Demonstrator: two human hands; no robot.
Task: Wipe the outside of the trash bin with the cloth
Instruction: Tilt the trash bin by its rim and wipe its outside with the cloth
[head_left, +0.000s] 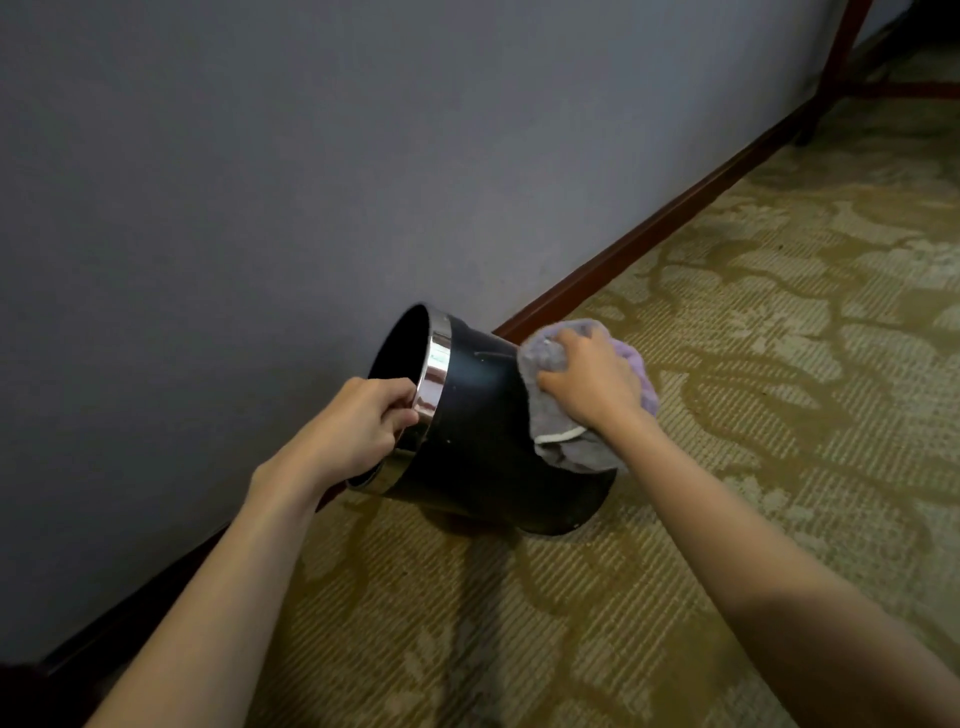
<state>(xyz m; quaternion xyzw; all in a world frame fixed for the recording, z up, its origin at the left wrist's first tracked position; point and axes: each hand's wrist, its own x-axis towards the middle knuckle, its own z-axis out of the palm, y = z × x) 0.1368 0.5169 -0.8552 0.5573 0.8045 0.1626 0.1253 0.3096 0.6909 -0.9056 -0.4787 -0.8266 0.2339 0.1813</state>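
Observation:
A round black trash bin (478, 415) with a shiny metal band around its rim is tilted toward the wall, its open mouth facing up and left and its base edge resting on the carpet. My left hand (358, 426) grips the metal rim at its near side. My right hand (589, 382) presses a grey and purple cloth (561, 441) against the bin's upper side near the base. The cloth drapes over that end and hides part of the bin's wall.
A grey wall (311, 182) with a dark red-brown baseboard (654, 228) runs right behind the bin. The floor is patterned olive and beige carpet (779, 312). Reddish wooden furniture legs (831, 67) stand at the top right.

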